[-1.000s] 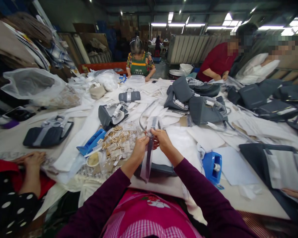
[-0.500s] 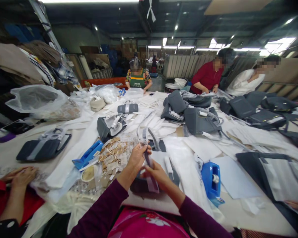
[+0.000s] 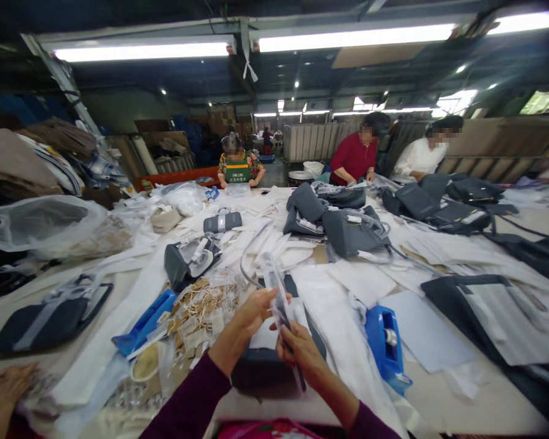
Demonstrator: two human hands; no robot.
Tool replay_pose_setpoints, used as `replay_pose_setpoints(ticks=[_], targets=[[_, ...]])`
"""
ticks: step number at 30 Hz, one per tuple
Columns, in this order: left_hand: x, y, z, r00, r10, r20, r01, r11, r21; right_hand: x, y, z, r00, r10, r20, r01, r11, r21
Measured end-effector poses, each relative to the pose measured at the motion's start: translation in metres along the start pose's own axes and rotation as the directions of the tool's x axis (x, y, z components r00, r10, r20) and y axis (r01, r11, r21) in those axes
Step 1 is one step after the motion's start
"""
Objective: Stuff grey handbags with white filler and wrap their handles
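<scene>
My left hand (image 3: 251, 315) and my right hand (image 3: 298, 352) both grip a grey bag strap wrapped in clear plastic (image 3: 278, 300). The left pinches it higher up, the right is closed round it lower down, and its top end curves up and away. Under my hands lies a dark grey bag (image 3: 260, 369) with a white sheet on it. Left of my hands sits a clear packet of paper tags with strings (image 3: 200, 308). A blue tape dispenser (image 3: 386, 340) stands to the right.
A second blue tool (image 3: 145, 321) and a tape roll (image 3: 147, 363) lie at the left. Another person's hand (image 3: 2, 393) rests at the bottom left. Grey bags (image 3: 348, 228) and white sheets cover the long table. Three people work at its far end.
The view has tilted upward. My right hand slid down the strap toward me while my left stayed higher on it. The neighbour's hand has dropped toward the frame corner.
</scene>
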State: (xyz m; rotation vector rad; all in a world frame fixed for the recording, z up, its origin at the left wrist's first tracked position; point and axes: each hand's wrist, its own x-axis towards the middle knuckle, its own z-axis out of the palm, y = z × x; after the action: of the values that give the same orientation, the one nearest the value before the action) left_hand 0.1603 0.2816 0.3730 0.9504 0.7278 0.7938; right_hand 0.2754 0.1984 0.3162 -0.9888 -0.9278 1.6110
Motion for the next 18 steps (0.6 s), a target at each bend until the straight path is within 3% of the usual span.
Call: replay_pose_setpoints(ticks=[2,4,6,8,10,11,13,15,16,18], targets=[[-0.005,-0.014,0.005,0.989,-0.122,0.079,0.115,0.989,0.094,0.008,-0.010,-0.004,1.000,-0.015,0.017,0.016,1.000,-0.025],[-0.003,-0.021,0.007,0.988,-0.146,0.051,0.138,0.981,0.133,0.012,-0.020,-0.009,0.999,-0.021,0.039,0.024,0.996,-0.081],[0.004,-0.019,0.006,0.997,-0.038,-0.072,0.046,0.993,0.111,0.012,-0.028,-0.015,0.993,-0.113,-0.032,0.105,0.975,-0.194],[0.013,-0.010,0.001,0.975,0.082,-0.208,-0.069,0.995,0.069,0.007,-0.032,-0.021,0.945,-0.282,-0.167,0.212,0.914,-0.345],[0.018,0.000,-0.003,0.946,0.150,-0.287,-0.141,0.989,0.052,0.002,-0.033,-0.026,0.923,-0.309,-0.230,0.197,0.892,-0.407],[0.019,0.004,-0.005,0.937,0.168,-0.305,-0.158,0.986,0.057,0.002,-0.033,-0.029,0.948,-0.220,-0.231,0.128,0.925,-0.357],[0.017,0.006,-0.004,0.933,0.198,-0.300,-0.180,0.980,0.086,0.007,-0.031,-0.035,0.983,0.104,-0.150,-0.126,0.982,-0.142],[0.012,0.003,0.001,0.946,0.211,-0.248,-0.182,0.974,0.135,0.021,-0.031,-0.042,0.927,0.376,-0.014,-0.375,0.926,0.046],[0.009,0.000,0.005,0.955,0.204,-0.215,-0.172,0.972,0.157,0.029,-0.032,-0.046,0.903,0.429,0.023,-0.430,0.901,0.060],[0.003,-0.006,0.012,0.973,0.170,-0.155,-0.142,0.974,0.174,0.045,-0.037,-0.051,0.916,0.402,0.003,-0.402,0.915,-0.042]])
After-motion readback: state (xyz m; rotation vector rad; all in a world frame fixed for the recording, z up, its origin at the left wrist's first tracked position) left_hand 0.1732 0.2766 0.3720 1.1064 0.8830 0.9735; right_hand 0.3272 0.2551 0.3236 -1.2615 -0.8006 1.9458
